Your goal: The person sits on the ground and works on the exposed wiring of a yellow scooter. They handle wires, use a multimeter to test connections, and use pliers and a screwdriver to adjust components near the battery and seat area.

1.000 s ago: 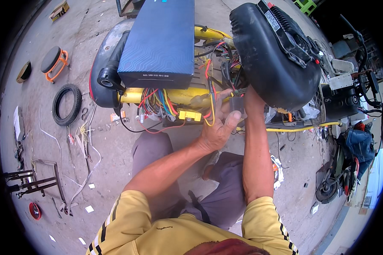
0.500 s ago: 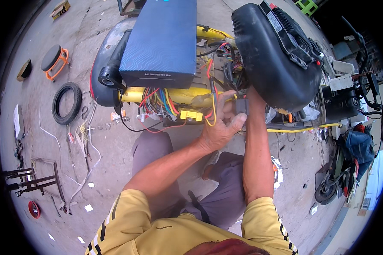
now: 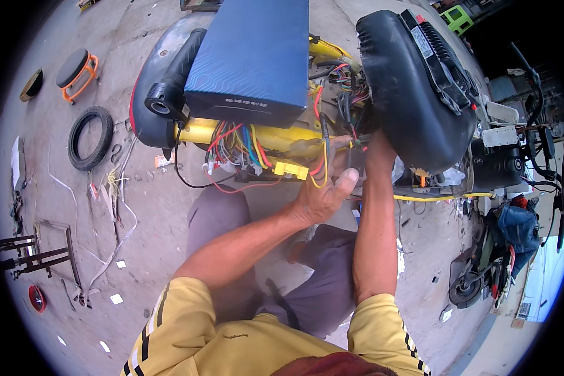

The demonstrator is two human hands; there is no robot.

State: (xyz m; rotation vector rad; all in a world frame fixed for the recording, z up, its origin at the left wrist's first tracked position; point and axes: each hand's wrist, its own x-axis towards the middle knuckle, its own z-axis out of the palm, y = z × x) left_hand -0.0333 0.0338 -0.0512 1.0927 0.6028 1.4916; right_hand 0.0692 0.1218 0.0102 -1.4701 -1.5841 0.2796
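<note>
My left hand [image 3: 323, 195] is closed around a small black box-shaped part [image 3: 357, 162] at the opened middle of a yellow scooter frame [image 3: 257, 137], thumb uppermost. Red and yellow wires run close past its fingers. My right hand [image 3: 380, 148] reaches in beside that part, under the edge of the black seat [image 3: 407, 94]; its fingers are hidden. Left of my hands, a yellow connector [image 3: 291, 170] hangs by a bundle of coloured wires [image 3: 227, 141]. More wires [image 3: 351, 88] crowd the frame's opening beyond my hands.
A large dark blue box [image 3: 250, 62] rests across the frame, beside a black handlebar grip [image 3: 169, 97]. A finned black unit [image 3: 435, 59] lies on the seat. On the floor at left are a tyre [image 3: 75, 141] and an orange-legged stool [image 3: 75, 69]. Another vehicle [image 3: 476, 276] stands at right.
The view has shifted slightly, so the scooter sits further right and lower. My right hand stays under the seat edge, and the black part in my left hand sits lower behind the thumb.
</note>
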